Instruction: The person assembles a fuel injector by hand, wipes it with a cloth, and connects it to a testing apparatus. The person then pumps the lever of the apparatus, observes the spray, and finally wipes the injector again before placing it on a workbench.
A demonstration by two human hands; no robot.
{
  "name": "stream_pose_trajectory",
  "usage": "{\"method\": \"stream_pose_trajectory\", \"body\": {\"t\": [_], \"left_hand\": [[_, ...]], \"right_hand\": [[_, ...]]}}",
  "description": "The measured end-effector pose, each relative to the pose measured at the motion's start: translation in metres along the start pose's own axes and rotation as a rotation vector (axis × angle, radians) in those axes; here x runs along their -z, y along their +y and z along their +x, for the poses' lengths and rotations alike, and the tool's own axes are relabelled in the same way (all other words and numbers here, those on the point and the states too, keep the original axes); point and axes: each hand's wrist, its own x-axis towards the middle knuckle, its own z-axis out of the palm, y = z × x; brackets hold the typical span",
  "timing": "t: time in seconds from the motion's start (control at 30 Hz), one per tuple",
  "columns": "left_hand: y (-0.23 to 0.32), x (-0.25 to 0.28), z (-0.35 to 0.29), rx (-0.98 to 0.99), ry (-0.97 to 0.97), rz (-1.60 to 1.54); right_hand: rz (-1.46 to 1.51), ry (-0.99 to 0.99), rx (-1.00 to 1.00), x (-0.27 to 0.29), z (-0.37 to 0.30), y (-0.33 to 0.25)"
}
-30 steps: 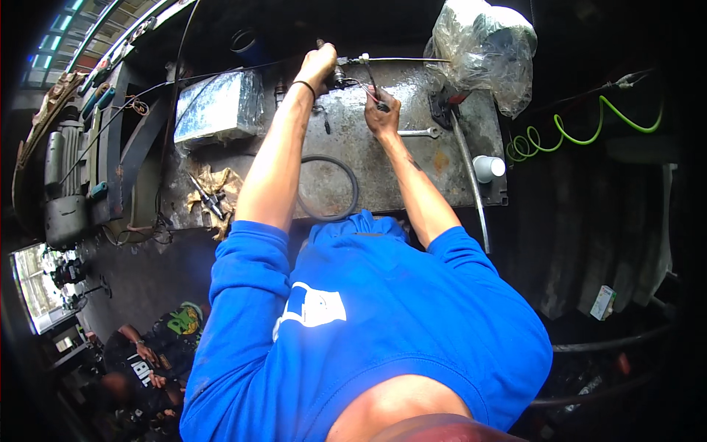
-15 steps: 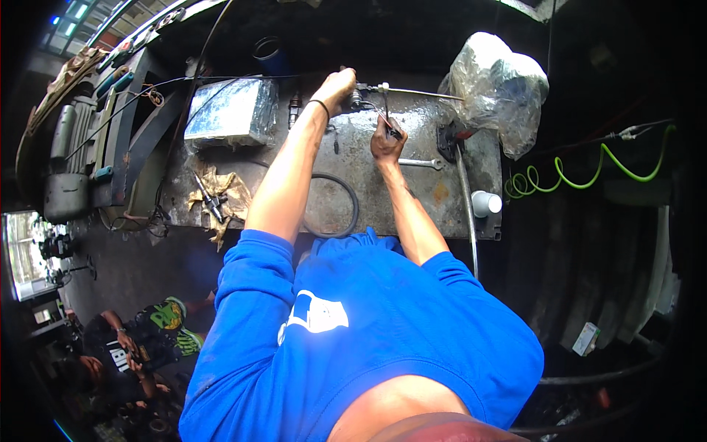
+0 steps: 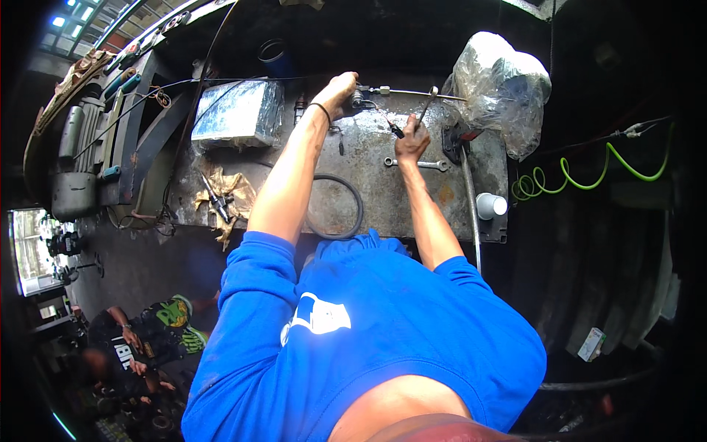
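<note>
Wrench (image 3: 431, 164), hose (image 3: 361, 202), cup (image 3: 491, 206) on workbench (image 3: 390, 202)

White block letters stand across a co-worker's black shirt (image 3: 136, 340). The white print (image 3: 330, 317) on the wearer's blue sweatshirt (image 3: 412, 331) and the small carton's (image 3: 591, 344) markings are illegible.

I saw that the sweater (image 3: 390, 331) was bright blue with a white print (image 3: 330, 315), the metal piece (image 3: 358, 97) at the left hand (image 3: 339, 91) silvery, the coiled hose (image 3: 646, 179) lime green, and the cup (image 3: 489, 206) white.

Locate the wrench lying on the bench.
In the head view, the wrench lies right of centre, partly behind the right hand's wrist, left of the metal bar.
</note>
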Motion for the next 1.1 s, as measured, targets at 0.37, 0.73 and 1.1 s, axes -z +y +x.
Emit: {"method": "stream_pose_trajectory", "body": {"t": [0.37,0.73,1.1], "left_hand": [[-0.023,0.039,0.046,-0.722,-0.061,1.315],[-0.057,0.067,0.083,-0.914,0.008,1.739],[-0.028,0.006,0.074,-1.023,0.018,1.671]], "right_hand": [[-0.052,-0.138,0.543,0.110,-0.021,-0.129],[-0.520,-1.090,0.748,-0.016,0.095,-0.154],[-0.247,-1.354,0.012,0.029,0.129,-0.149]]}}
